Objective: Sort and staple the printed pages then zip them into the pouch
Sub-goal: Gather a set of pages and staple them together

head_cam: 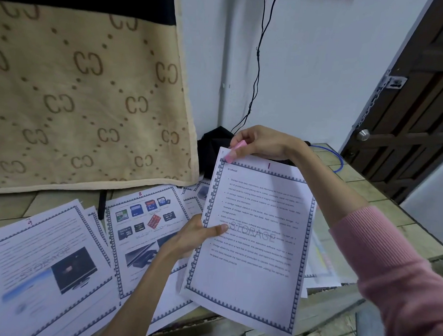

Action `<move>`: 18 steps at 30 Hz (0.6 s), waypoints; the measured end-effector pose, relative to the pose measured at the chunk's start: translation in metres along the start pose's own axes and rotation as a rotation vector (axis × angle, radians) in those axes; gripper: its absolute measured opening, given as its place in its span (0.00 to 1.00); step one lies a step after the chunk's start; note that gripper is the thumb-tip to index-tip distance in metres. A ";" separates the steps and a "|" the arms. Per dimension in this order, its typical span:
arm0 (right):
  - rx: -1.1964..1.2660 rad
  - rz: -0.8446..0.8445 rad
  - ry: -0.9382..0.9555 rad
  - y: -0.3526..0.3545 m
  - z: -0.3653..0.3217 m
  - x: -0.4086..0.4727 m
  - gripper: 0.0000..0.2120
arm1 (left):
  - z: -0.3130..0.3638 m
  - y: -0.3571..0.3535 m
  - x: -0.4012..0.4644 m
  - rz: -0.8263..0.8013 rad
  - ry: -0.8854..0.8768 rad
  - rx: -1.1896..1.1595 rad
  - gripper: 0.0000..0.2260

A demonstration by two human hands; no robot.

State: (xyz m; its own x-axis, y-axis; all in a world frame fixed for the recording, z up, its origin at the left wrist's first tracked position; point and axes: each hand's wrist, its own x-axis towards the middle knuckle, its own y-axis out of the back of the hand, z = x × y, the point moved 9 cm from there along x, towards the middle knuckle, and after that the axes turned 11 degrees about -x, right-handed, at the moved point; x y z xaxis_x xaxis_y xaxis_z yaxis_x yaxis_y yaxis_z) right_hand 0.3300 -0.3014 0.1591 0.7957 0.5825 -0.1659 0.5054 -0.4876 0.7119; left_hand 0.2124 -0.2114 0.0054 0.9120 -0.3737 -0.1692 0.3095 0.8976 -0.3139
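Observation:
A stack of printed pages (252, 245), topped by the page headed STORAGE and numbered 1, is held tilted above the table. My left hand (197, 236) grips its left edge, thumb across the text. At the stack's top left corner, my right hand (261, 141) holds a small pink stapler (235, 151), whose jaw sits over the corner. More loose pages lie flat on the table: one with memory-card pictures numbered 8 (144, 223) and one with a monitor picture (41, 266). I see no pouch for certain.
A beige patterned blanket (86, 90) hangs at the back left. A black bag (214, 144) sits in the corner under a dangling black cable (258, 60). The tiled table (381, 200) ends at right near a dark wooden door (416, 105). A blue cable (338, 160) loops there.

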 end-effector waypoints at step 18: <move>-0.122 -0.014 -0.004 -0.006 0.009 0.010 0.08 | 0.001 0.005 -0.005 -0.030 0.064 0.115 0.15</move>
State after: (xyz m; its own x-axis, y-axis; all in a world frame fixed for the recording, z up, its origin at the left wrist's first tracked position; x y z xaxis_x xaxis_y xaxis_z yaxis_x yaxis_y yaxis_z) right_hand 0.3380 -0.2988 0.1470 0.7900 0.5864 -0.1789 0.4726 -0.3965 0.7871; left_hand 0.2100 -0.2051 0.0054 0.8839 -0.4116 -0.2219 0.3685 0.9053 -0.2113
